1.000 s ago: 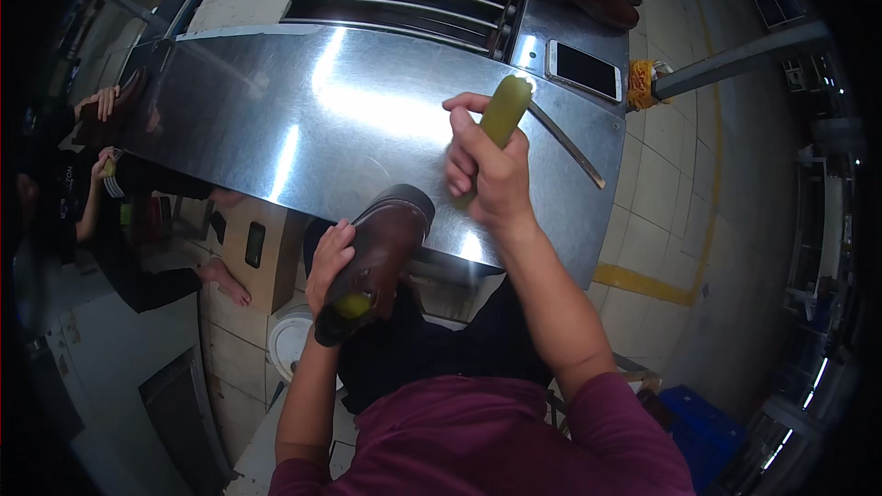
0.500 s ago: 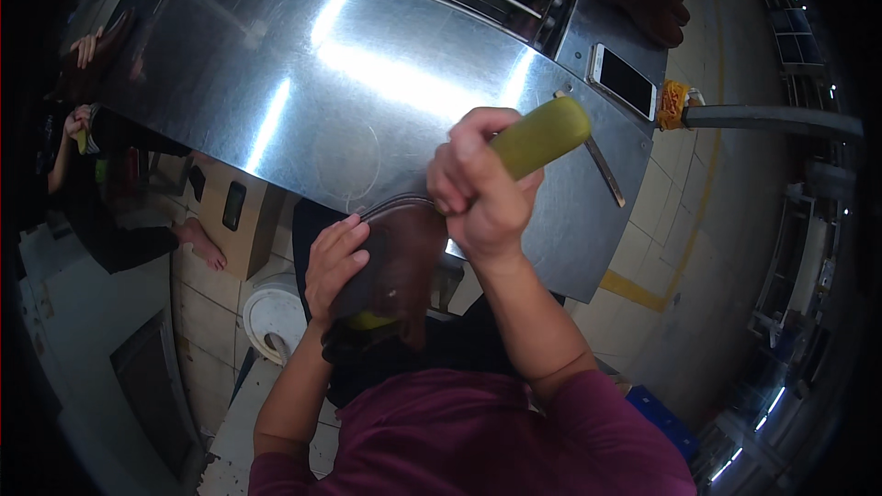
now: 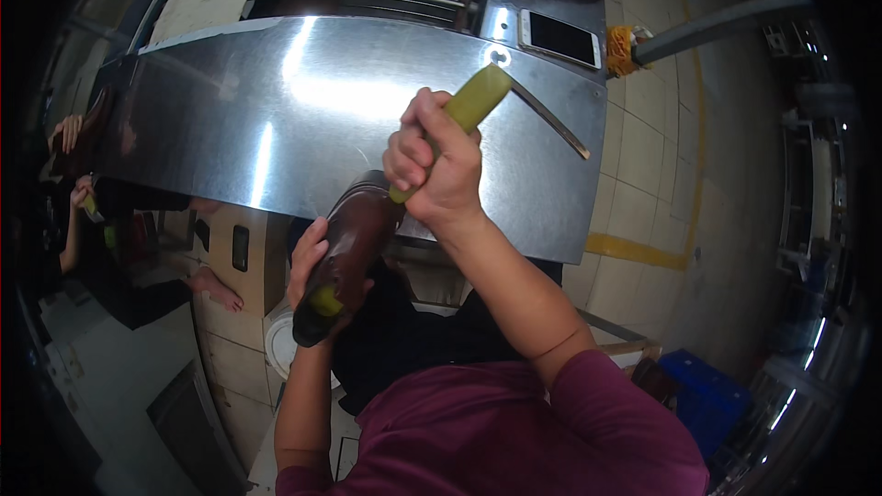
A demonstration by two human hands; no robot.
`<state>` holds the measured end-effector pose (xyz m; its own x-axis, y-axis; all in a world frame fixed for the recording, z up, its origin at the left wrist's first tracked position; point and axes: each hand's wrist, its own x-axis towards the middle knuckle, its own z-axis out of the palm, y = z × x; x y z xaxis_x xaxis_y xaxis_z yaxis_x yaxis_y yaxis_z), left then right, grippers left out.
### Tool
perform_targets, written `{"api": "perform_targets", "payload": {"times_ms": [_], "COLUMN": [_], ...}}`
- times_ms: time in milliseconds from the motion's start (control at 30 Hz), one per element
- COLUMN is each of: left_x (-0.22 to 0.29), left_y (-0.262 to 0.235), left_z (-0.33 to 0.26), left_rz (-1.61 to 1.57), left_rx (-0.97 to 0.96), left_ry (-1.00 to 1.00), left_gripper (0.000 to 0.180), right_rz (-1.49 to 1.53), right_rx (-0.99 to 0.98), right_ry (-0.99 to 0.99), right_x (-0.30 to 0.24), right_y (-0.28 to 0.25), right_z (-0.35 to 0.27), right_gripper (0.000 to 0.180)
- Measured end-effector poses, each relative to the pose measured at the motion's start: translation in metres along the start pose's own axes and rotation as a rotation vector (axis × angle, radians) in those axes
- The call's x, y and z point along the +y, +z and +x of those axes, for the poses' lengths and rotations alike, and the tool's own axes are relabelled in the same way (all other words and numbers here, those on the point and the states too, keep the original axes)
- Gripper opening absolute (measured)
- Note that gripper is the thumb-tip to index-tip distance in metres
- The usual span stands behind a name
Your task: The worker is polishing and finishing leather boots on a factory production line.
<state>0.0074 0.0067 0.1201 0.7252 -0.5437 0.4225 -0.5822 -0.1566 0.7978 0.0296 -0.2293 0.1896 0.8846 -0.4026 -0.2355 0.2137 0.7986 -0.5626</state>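
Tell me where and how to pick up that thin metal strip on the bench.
Probably pinch the metal strip by its near end, coming from the right. It lies flat and slim, with that end close to the bench's right edge; its far end appears beside the green bar in your right hand.

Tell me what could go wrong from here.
The brown leather shoe, gripped by the left hand, might twist or slip. The yellow-green rounded bar in the right hand, touching or almost touching the shoe, could scuff it. The white rectangular phone near the right edge of the shiny metal table could get knocked off.
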Motion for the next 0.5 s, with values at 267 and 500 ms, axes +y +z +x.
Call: {"api": "perform_targets", "payload": {"times_ms": [267,500], "left_x": [0.0,0.053], "left_y": [-0.001,0.002], "left_z": [0.002,0.035], "left_rz": [0.04,-0.119], "left_rx": [0.026,0.116], "left_ry": [-0.03,-0.612], "left_gripper": [0.077,0.055], "right_rz": [0.03,-0.156], "right_rx": [0.023,0.019], "right_ry": [-0.056,-0.018], "right_x": [0.013,0.009], "right_y": [-0.005,0.001], "right_z": [-0.005,0.035], "right_gripper": [0.024,0.024]}}
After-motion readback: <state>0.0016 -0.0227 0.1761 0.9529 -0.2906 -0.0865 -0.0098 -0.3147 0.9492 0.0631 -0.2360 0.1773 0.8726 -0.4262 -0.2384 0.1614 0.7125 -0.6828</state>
